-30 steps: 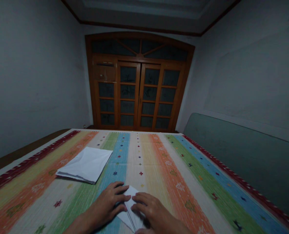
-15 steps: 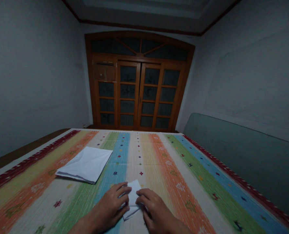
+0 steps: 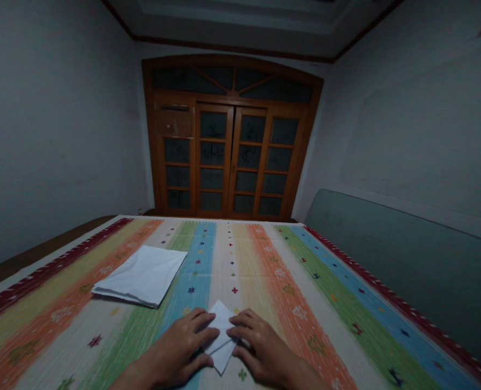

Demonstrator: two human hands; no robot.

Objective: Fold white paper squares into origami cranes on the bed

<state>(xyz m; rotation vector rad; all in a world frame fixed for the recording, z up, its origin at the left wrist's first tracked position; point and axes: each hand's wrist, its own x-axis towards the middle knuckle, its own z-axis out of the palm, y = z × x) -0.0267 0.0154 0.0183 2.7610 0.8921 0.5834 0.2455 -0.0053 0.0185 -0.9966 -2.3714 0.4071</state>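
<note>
A small folded white paper [image 3: 221, 337] lies on the striped cloth [image 3: 305, 303] near the front edge. My left hand [image 3: 183, 349] rests on its left side with fingers stretched flat and pressing it down. My right hand [image 3: 260, 349] presses its right side the same way, fingertips almost meeting those of the left hand over the paper. The paper's pointed top and bottom corners stick out between the hands.
A stack of white paper sheets [image 3: 143, 273] lies on the cloth to the left and farther back. A dark green panel [image 3: 407, 265] runs along the right side. Wooden glazed doors [image 3: 230, 162] stand at the far wall.
The folded paper has been turned and flattened; its lower tip now points toward me. Both hands have shifted slightly and still press on it.
</note>
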